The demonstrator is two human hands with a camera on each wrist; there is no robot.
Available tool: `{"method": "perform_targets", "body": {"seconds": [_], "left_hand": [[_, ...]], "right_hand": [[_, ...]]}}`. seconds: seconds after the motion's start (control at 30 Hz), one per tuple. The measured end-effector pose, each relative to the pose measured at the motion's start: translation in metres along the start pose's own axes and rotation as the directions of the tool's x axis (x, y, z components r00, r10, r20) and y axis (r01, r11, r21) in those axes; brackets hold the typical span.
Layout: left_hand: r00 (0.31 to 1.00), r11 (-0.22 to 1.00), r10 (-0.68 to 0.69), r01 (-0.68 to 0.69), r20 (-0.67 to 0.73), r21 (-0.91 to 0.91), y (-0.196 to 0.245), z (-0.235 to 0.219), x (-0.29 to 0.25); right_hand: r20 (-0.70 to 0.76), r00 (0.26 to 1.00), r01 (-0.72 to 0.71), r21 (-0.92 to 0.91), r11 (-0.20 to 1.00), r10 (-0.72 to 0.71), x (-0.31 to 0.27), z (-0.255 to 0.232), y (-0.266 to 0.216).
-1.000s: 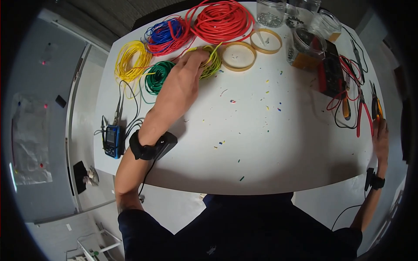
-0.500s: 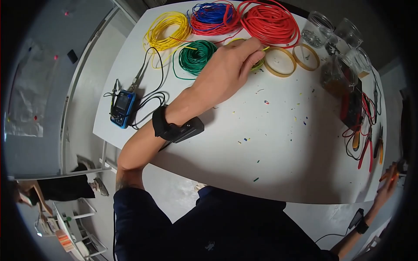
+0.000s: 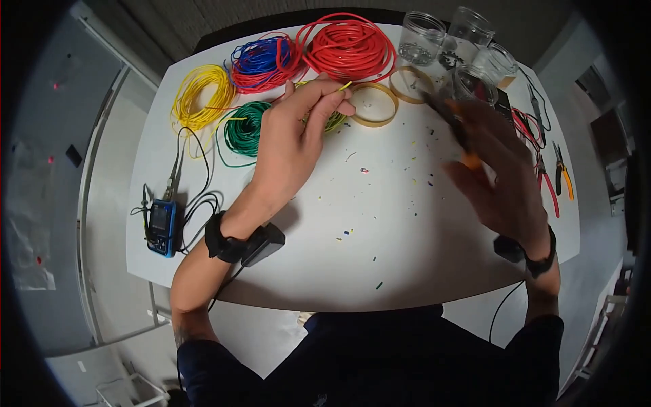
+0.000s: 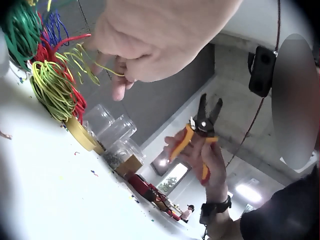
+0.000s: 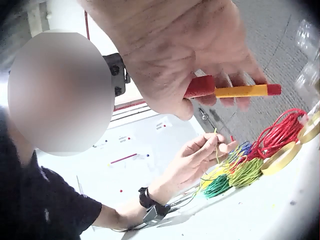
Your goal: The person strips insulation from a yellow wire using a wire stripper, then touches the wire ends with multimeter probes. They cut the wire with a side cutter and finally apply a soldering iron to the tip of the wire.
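Observation:
My left hand pinches the end of a yellow-green wire between thumb and fingers. The wire leads to its yellow-green coil, partly hidden behind that hand in the head view. Over the right half of the table, my right hand holds a pair of wire strippers, blurred in the head view. Their black jaws stand apart and point up in the left wrist view. The orange-and-red handles lie across the palm and fingers in the right wrist view.
Yellow, green, blue and red wire coils lie at back left. Tape rings and glass jars stand behind. A blue meter is left; red-handled pliers and orange-handled pliers lie right.
My right hand has come from the table's right edge to above its right half, carrying the wire strippers. My left hand has drawn a wire end up from the yellow-green coil.

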State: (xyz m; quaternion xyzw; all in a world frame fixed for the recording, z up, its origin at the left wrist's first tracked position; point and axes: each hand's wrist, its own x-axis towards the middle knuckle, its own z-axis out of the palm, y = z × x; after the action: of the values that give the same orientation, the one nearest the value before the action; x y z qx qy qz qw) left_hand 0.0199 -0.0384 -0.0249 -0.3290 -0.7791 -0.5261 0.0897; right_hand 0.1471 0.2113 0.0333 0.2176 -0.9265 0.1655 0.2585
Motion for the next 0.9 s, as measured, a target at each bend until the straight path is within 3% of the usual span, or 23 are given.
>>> {"method": "perform_targets", "body": {"seconds": [0.03, 0.13, 0.2, 0.27, 0.37, 0.8, 0.9], "left_hand": [[1.0, 0.999, 0.01, -0.011, -0.021, -0.049, -0.002, 0.002, -0.001], [0.999, 0.987, -0.016, 0.008, -0.049, -0.158, -0.001, 0.003, -0.002], [0.998, 0.974, -0.049, 0.037, -0.049, -0.222, -0.002, 0.005, -0.004], [0.999, 0.967, -0.003, -0.009, -0.045, -0.256, -0.007, 0.008, -0.004], [0.999, 0.963, 0.0, -0.012, -0.046, -0.268, -0.002, 0.008, -0.004], [0.999, 0.961, -0.017, 0.005, -0.038, -0.276, 0.004, 0.011, -0.004], [0.999, 0.96, -0.002, -0.007, -0.032, -0.28, 0.004, 0.011, -0.005]], "right_hand": [[-0.019, 0.999, 0.052, 0.07, 0.996, -0.051, 0.009, 0.008, 0.0], [-0.02, 0.997, 0.07, 0.058, 0.996, -0.069, 0.03, 0.033, 0.003], [0.05, 0.997, 0.051, 0.063, 0.997, -0.054, 0.031, 0.045, 0.01], [-0.007, 0.998, 0.055, 0.014, 0.998, -0.055, 0.032, 0.056, 0.01], [-0.044, 0.993, 0.107, -0.018, 0.994, -0.108, 0.034, 0.062, 0.013], [-0.072, 0.996, 0.05, 0.044, 0.998, -0.047, 0.028, 0.07, 0.015], [-0.079, 0.993, 0.092, 0.059, 0.994, -0.088, 0.028, 0.068, 0.014]]}}
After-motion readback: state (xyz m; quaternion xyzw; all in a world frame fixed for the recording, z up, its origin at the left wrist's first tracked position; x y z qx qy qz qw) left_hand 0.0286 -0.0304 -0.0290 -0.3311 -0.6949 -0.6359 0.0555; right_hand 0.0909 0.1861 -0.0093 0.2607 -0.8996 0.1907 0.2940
